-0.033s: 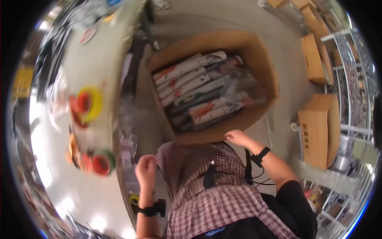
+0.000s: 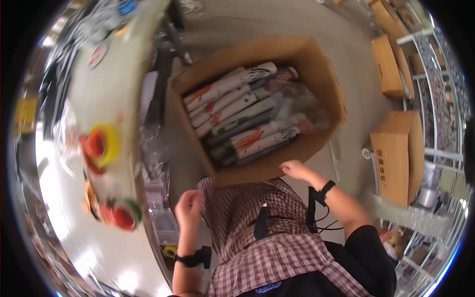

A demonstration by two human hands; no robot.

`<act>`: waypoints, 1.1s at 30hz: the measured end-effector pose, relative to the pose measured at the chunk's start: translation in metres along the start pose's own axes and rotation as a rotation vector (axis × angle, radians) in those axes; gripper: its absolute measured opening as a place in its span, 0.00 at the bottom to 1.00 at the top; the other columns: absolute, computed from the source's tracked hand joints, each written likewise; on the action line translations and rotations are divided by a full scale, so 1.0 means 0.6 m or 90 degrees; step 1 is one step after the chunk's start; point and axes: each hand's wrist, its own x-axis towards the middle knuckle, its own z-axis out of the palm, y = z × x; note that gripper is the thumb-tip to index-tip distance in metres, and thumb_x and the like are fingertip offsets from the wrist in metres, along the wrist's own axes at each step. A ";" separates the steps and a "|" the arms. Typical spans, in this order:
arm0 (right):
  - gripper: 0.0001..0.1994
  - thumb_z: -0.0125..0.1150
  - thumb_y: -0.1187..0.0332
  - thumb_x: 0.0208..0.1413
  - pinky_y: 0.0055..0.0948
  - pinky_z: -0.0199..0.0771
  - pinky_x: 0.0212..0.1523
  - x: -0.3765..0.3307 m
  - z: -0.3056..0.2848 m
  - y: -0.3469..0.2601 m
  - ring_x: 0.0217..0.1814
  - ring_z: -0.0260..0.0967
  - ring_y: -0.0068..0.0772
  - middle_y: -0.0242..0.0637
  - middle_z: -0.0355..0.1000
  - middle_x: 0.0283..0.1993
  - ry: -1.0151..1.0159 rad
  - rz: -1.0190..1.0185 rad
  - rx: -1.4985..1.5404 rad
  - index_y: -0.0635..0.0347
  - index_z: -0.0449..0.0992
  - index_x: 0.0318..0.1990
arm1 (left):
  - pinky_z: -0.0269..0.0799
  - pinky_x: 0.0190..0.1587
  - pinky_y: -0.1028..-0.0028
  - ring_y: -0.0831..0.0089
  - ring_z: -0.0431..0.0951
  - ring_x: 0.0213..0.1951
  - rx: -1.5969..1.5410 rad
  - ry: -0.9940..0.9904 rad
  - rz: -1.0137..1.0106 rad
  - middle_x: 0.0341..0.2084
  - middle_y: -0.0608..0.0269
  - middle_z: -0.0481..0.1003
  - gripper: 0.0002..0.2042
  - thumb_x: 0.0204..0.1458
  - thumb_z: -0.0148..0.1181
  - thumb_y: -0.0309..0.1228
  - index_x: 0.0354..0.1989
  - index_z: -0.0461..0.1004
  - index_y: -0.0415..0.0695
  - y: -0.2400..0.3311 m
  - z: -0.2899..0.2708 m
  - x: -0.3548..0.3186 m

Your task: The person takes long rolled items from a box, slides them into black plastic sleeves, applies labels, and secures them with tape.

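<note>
We are touching the big box [image 2: 324, 89]'s near edge with our right hand [image 2: 295, 169], grip loose; left hand [image 2: 189, 207] is curling, empty. Full of tubes [image 2: 242, 116], it looks heavy, so holding it underneath seems best.

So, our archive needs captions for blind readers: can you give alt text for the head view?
Seen from above, the person's right hand touches the near rim of an open cardboard box packed with rolled items. The left hand hangs loosely curled beside a white table bearing tape rolls.
</note>
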 end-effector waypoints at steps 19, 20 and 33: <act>0.38 0.60 0.54 0.45 0.38 0.57 0.58 0.497 -0.088 0.301 0.60 0.55 0.54 0.59 0.58 0.57 0.288 0.466 0.170 0.71 0.55 0.58 | 0.61 0.52 0.62 0.58 0.62 0.52 0.790 -0.182 0.174 0.45 0.53 0.63 0.32 0.33 0.66 0.32 0.50 0.60 0.39 -0.322 0.470 0.533; 0.39 0.61 0.52 0.44 0.38 0.58 0.57 0.487 -0.123 0.295 0.60 0.55 0.52 0.57 0.58 0.57 0.123 0.549 0.195 0.69 0.56 0.58 | 0.60 0.52 0.62 0.57 0.62 0.52 0.840 -0.199 0.132 0.42 0.53 0.64 0.34 0.31 0.68 0.32 0.50 0.60 0.39 -0.317 0.492 0.539; 0.27 0.49 0.55 0.51 0.35 0.73 0.40 0.170 -0.129 0.126 0.39 0.68 0.39 0.48 0.67 0.38 0.027 0.056 1.472 0.73 0.59 0.48 | 0.66 0.47 0.68 0.64 0.69 0.48 -0.026 -0.412 -0.323 0.48 0.49 0.67 0.37 0.39 0.63 0.39 0.56 0.54 0.33 -0.174 0.384 0.372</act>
